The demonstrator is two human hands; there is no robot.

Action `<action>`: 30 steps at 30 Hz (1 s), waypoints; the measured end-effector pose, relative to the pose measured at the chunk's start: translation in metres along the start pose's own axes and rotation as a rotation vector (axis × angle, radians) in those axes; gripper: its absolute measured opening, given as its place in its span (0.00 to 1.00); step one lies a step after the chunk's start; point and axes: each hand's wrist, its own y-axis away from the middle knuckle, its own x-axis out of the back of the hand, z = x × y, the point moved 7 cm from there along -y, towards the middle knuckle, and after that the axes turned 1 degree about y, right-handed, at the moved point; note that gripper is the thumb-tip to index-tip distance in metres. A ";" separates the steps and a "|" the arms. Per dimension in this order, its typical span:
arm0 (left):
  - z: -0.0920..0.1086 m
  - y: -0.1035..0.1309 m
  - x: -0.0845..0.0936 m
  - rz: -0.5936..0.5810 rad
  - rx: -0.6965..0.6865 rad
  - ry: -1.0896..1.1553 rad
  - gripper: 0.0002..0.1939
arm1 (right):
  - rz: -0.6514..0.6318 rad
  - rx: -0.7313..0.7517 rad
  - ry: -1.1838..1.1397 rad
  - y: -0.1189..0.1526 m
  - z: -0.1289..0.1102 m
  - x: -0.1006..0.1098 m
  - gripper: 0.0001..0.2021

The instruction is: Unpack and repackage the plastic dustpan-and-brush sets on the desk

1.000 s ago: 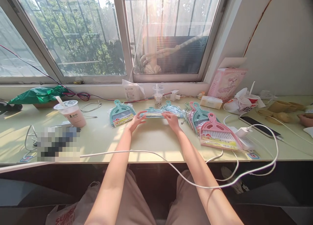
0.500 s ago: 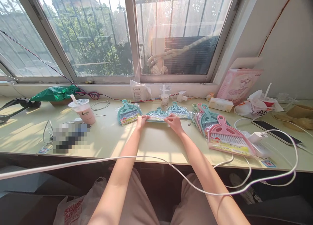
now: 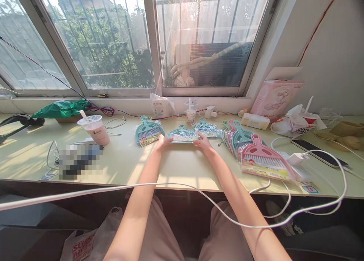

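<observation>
A teal dustpan and brush set (image 3: pixel 182 133) in clear wrapping is in the middle of the desk, its handle pointing toward the window. My left hand (image 3: pixel 163 142) grips its lower left corner, fingers closed at the edge. At the opposite corner, my right hand (image 3: pixel 203 143) holds the set with thumb and fingers. Another teal set (image 3: pixel 148 131) lies just left of my left hand. Beyond my right hand rests a third teal set (image 3: pixel 207 128). A pile of wrapped sets stands further right, with a pink dustpan and brush set (image 3: pixel 264 158) at the front.
A pink drink cup (image 3: pixel 96 130) stands on the left, near a pixelated item (image 3: pixel 81 160). Behind the sets is a small clear cup (image 3: pixel 191 111). A phone (image 3: pixel 318 153) lies at right. A white cable (image 3: pixel 176 183) crosses in front of my forearms.
The middle teal set has tipped so more of its brush and label faces me. My hands have shifted slightly on its corners, and the right fingers have turned lower.
</observation>
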 end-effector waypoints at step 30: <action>0.033 0.047 0.058 -0.225 -0.731 -0.861 0.46 | -0.279 0.153 -0.130 0.014 -0.018 -0.007 0.28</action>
